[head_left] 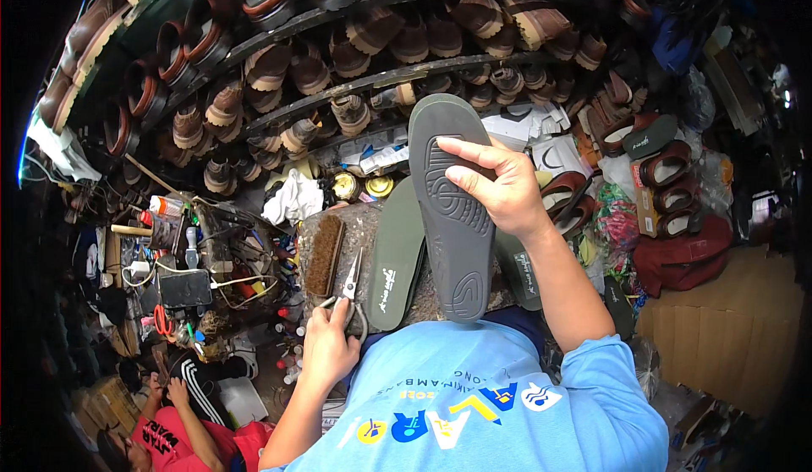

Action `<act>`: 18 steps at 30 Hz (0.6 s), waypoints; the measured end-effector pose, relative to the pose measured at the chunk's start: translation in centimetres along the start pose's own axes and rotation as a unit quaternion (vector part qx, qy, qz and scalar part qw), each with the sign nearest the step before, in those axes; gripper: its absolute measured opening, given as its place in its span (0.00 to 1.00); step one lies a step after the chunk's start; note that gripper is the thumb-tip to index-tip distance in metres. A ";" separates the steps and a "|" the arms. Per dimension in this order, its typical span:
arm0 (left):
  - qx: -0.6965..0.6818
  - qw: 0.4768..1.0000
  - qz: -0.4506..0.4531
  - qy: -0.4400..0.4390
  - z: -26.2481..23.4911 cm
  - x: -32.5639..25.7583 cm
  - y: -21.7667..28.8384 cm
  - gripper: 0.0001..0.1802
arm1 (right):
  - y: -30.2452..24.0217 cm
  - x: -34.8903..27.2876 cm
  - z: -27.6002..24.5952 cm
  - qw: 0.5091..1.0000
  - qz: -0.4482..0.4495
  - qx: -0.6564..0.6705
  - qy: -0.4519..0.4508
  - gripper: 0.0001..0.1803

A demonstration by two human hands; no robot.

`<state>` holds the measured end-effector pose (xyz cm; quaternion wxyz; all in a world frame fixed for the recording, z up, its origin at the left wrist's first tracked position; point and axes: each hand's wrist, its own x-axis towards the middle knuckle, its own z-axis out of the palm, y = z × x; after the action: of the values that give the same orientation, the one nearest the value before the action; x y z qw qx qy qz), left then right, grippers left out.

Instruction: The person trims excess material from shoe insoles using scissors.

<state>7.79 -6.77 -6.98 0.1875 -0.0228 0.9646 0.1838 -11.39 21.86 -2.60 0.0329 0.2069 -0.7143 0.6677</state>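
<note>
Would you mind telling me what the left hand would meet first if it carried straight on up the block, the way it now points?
Probably the wooden brush, lying just beyond the scissors that the left hand grips; depth is unclear.

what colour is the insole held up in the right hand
Dark grey, with a moulded wavy tread pattern; the insole shows best in the head view.

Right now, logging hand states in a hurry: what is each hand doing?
Left hand: closed on the scissors.
Right hand: closed, holding the grey insole upright.
</note>
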 end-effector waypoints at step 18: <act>-0.284 0.958 0.024 0.026 -7.2 -4.2 -1.9 0.33 | -1.3 -0.5 -0.2 0.992 0.025 0.123 -0.031 0.23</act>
<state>9.40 -11.29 0.14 0.1438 -0.0572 0.8774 0.4541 -10.55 22.12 -1.48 -0.0314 0.2123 -0.6326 0.7442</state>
